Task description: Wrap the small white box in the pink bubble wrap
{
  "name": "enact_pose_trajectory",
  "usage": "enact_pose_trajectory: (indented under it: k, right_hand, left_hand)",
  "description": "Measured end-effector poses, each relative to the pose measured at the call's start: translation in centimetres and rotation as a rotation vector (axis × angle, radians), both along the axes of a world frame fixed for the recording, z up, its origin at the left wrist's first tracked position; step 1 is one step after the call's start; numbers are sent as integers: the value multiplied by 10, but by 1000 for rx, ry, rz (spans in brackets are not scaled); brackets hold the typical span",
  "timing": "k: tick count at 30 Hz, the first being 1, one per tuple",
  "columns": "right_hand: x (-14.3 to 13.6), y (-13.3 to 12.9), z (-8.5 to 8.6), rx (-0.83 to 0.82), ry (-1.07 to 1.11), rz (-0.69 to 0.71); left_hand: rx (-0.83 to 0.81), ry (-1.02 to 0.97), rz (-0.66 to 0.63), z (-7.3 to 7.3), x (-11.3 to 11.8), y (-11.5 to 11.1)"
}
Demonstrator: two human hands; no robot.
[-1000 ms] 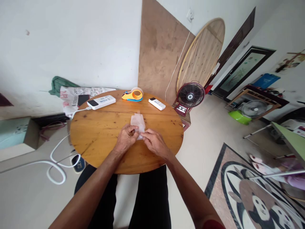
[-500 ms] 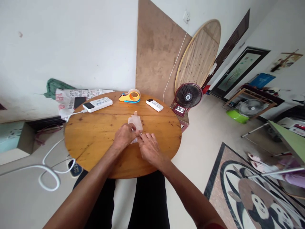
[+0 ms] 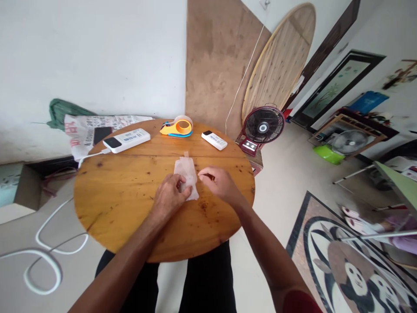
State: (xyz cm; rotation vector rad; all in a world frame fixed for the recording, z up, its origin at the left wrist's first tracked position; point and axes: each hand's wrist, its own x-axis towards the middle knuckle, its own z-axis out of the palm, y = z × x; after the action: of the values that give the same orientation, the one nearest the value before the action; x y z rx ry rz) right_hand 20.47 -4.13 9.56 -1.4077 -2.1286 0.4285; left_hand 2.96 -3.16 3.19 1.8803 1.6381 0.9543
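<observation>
A small, pale, translucent plastic bag [image 3: 185, 167] lies flat on the round wooden table [image 3: 124, 187], with a narrow tape-like tab at its far end. My left hand [image 3: 171, 191] rests on its lower left part, curled fingers and thumb holding it against the wood. Just off the bag's right edge is my right hand [image 3: 220, 184], raised a little, thumb and forefinger pinched together. Whatever sits in that pinch is too small to make out. Behind the bag stands an orange and blue tape dispenser [image 3: 177, 127] with a roll of clear tape.
A white power bank [image 3: 128, 140] with a plugged-in white cable [image 3: 94, 154] lies at the back left. Another white power bank [image 3: 214, 140] lies at the back right. Beyond the table's right edge stands a dark red fan [image 3: 263, 126]. A printed sack [image 3: 81, 134] is behind the left edge.
My right hand has moved right, off the bag, its fingers now pinched beside it. My left hand stays on the bag. The camera view has shifted slightly.
</observation>
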Motion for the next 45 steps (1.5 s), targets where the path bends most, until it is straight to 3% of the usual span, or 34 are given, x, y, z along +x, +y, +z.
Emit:
enact_pose_trajectory:
  k: [4,9,17,21,24,29,34,38,45]
  right_hand:
    - [-16,31,2,-129,-126,-87]
    - [-30,44,-4,-141,-246,-108]
    - [-34,55,-26,-207,41,-77]
    - [-33,62,-43,-252,103,-55]
    - [-28,67,-49,-290,125,5]
    - [-20,70,-54,-291,229,61]
    - [-10,78,-60,-297,399,-100]
    - [-1,79,-61,-434,353,-99]
    - [-4,70,-49,-531,291,-141]
  left_hand:
    - [5,-10,9,-1,1,-2]
    - [42,4,7,-5,0,-1]
    - [72,51,-9,-6,2,-1]
    - [126,85,24,-8,4,-3]
    - [176,138,-32,-10,3,-5]
    - [184,132,-76,-9,2,-5]
    - [156,99,-40,-8,4,-6]
    - [157,91,-27,-8,4,-6]
    - [166,118,-33,-8,3,-7]
